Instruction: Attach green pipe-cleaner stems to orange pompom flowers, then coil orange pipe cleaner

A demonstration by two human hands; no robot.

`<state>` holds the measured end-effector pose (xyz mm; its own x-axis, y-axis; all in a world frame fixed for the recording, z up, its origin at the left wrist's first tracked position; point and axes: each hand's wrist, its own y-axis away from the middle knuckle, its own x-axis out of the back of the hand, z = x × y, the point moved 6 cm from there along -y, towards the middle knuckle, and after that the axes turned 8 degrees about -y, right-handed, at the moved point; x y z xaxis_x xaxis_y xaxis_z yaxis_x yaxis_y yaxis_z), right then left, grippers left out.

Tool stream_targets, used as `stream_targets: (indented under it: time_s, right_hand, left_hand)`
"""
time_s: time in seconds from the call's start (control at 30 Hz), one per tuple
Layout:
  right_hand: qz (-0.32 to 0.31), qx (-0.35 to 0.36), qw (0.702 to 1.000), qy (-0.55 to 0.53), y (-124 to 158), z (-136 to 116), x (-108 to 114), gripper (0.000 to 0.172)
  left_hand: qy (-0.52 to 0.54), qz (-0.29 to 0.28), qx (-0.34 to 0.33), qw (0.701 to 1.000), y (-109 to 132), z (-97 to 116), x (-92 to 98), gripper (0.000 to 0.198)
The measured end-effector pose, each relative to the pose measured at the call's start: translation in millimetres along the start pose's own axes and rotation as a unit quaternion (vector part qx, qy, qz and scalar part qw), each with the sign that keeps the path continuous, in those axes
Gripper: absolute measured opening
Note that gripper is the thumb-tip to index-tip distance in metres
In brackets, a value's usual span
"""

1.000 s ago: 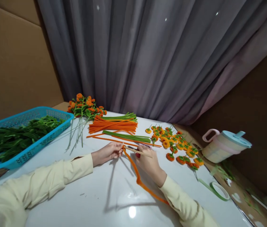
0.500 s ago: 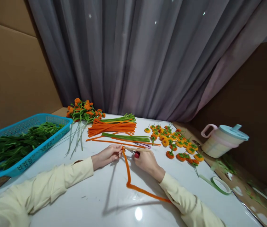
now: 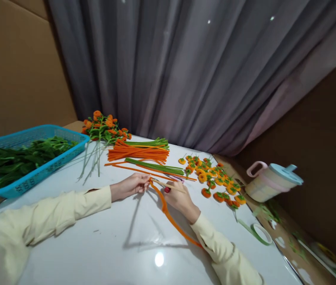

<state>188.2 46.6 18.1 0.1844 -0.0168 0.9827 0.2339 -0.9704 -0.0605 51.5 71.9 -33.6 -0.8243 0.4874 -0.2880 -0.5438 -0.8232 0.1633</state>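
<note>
An orange pipe cleaner hangs from the fingertips of my left hand, which are pinched on its end. It bends partway down and runs to the right, towards my right sleeve. My right hand is closed round a thin wooden stick, whose left tip meets the pinched end of the pipe cleaner. A tool with a dark red handle and a metal part also shows in my right hand; its kind is unclear. Just behind the hands lie loose orange pipe cleaners and a small bunch of green pipe cleaners.
A blue basket of green leaves stands left. Orange flowers and a pile of orange pipe cleaners lie at the back. Yellow-orange flower heads, green tape and a lidded cup are right.
The pipe cleaner's sharp bend has moved up and right, and its hanging length has swung into a smoother slant. Both hands keep their hold. The whole view has shifted and tilted slightly.
</note>
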Motion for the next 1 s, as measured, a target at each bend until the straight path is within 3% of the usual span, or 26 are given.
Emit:
stream_targets:
  time_s: [0.43,1.0]
  right_hand:
    - [0.041,-0.031,0.998,0.038,-3,-1,-5,0.016]
    - [0.005,0.002,0.999,0.035,-9,-4,-7,0.019]
  left_hand:
    - [-0.032,-0.003,-0.024,0.999,6,4,-5.0,0.032]
    - [-0.059,0.015,-0.026,0.998,7,3,0.3,0.029]
